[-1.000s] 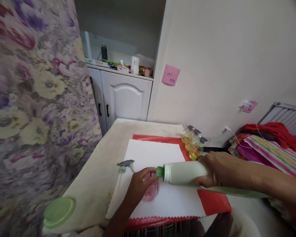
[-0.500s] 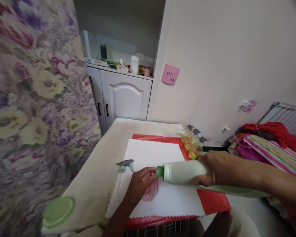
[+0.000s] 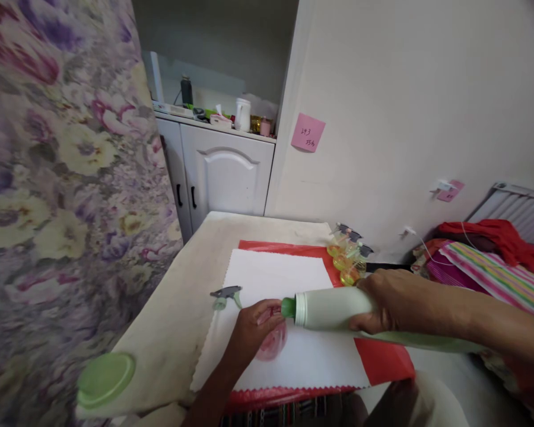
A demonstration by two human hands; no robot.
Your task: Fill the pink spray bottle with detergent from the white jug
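Observation:
My right hand (image 3: pixel 394 299) is wrapped round a large pale green bottle (image 3: pixel 329 310), held on its side with its green spout at the left. My left hand (image 3: pixel 253 332) grips a small pink see-through bottle (image 3: pixel 273 344) standing on a white cloth (image 3: pixel 276 279), right under the spout. A grey spray-trigger head (image 3: pixel 226 296) lies loose on the cloth's left edge, a little left of my left hand.
The white cloth lies over a red sheet (image 3: pixel 385 365) on a beige table (image 3: pixel 182 308). Several yellow spray bottles (image 3: pixel 349 261) stand at the back right. A green lid (image 3: pixel 105 379) sits at the table's near left corner. A floral curtain (image 3: pixel 57 178) hangs left.

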